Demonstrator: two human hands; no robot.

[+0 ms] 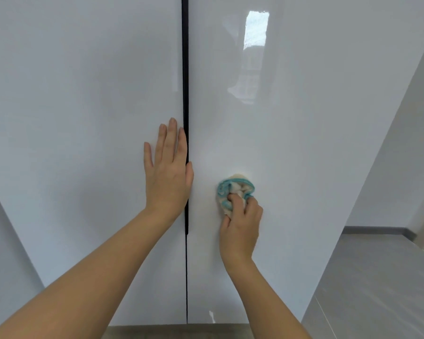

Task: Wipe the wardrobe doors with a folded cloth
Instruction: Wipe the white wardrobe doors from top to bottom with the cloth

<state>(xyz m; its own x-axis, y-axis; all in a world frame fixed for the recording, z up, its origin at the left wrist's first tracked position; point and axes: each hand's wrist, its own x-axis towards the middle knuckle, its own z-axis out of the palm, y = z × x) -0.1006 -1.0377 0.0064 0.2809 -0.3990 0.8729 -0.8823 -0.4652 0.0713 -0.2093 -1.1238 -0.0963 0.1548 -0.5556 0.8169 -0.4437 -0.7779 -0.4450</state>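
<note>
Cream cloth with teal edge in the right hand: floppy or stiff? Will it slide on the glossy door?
Likely floppy: the cream cloth with teal edging bunches into soft folds where the right hand grips it. It should slide readily on the glossy white wardrobe door, whose surface gives sharp reflections.

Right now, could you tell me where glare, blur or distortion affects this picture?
Head view: a bright window reflection glares high on the glossy right door; head view again, the wide-angle lens splays the doors' outer edges towards the top; the left hand, flat on the left door, and the right hand gripping the cloth look fairly sharp.
</note>
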